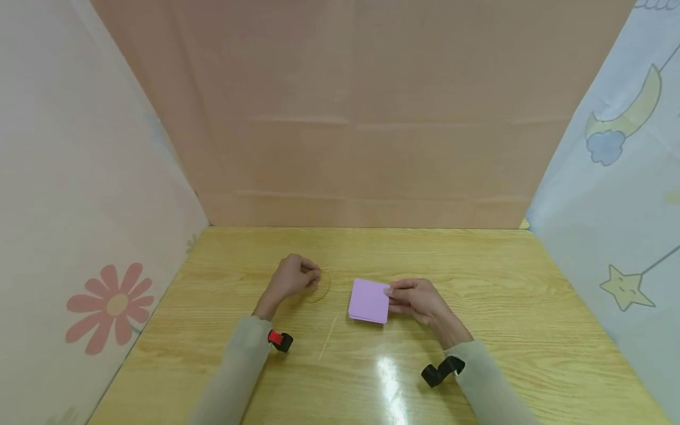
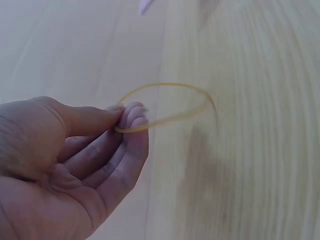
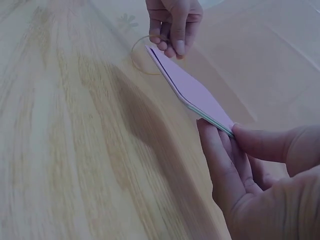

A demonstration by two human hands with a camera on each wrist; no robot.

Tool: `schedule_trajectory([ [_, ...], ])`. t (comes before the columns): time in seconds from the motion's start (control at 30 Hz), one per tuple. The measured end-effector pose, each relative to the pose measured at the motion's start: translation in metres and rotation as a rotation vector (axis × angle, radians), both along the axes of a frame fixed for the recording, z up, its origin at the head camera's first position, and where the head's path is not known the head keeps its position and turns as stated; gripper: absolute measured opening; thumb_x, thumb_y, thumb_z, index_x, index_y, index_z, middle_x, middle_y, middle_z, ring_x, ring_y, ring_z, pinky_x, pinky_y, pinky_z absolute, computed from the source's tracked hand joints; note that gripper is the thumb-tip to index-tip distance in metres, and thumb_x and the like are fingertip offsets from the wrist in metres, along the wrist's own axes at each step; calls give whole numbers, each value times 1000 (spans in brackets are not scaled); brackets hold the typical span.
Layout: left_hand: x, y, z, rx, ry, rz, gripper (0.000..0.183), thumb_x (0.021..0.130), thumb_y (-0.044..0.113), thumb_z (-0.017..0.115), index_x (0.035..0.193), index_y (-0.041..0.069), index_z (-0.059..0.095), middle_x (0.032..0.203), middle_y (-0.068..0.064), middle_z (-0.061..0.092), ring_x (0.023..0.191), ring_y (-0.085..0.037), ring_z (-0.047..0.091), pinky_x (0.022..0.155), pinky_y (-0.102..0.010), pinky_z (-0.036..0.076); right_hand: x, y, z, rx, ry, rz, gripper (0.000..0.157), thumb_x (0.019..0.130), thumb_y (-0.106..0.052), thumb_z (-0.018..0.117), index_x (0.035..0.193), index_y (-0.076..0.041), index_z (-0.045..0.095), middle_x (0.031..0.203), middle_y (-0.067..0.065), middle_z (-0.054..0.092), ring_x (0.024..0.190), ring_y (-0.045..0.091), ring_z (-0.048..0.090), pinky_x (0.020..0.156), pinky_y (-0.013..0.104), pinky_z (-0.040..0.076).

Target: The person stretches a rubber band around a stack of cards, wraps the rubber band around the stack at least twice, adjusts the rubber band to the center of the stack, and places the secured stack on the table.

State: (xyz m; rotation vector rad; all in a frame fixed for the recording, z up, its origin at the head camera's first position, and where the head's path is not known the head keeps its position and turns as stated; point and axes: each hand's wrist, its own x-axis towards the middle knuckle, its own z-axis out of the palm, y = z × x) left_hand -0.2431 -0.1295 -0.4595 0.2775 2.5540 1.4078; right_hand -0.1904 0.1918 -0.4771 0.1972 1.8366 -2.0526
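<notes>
Between thumb and fingertips my left hand [image 1: 294,276] pinches a thin yellow rubber band [image 2: 172,84], which hangs out as a loose loop towards the right. My right hand [image 1: 419,300] grips the right edge of a small stack of square cards [image 1: 369,301], thumb on top and fingers underneath. The top card is pink-purple with rounded corners, and greenish edges show below it in the right wrist view. The stack is held tilted above the table, casting a shadow on the wood. A short gap separates the band from the stack's left edge in the head view.
The wooden table [image 1: 531,307] carries a pale line and a bright light reflection near its front. A brown sheet [image 1: 350,118] rises behind it. Patterned white panels [image 1: 574,195] stand at both sides. Each wrist wears a small black camera mount [image 1: 443,370].
</notes>
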Motion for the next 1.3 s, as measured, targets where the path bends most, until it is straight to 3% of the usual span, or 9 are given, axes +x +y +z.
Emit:
schedule_trajectory([
  [0.27,2,15,3,116,3,51,17,102,6,68,107,-7,77,94,-16,80,87,-29,79,80,-43,67,1,-5,-1,0,-15,4,28,100,1,67,123,15,60,96,10,74,83,18,77,78,29,66],
  [0.53,3,26,1,162,-4,40,19,102,9,69,108,-8,77,96,-17,80,90,-32,79,81,-44,67,-2,-10,-2,26,-16,2,32,100,1,66,126,17,57,95,10,74,81,17,77,76,28,66],
  [0.97,12,36,-7,162,-26,9,17,102,10,69,106,-3,78,93,-12,80,82,-20,78,77,-39,67,-2,-19,-9,40,-17,17,28,100,-1,68,122,15,61,93,9,75,80,16,76,75,27,66],
  [1.3,17,40,-8,175,-33,-3,16,102,10,69,105,-3,78,92,-13,80,80,-21,78,75,-38,67,-7,-29,-11,37,-40,-38,23,101,1,65,120,13,62,97,12,72,84,18,75,78,31,66],
])
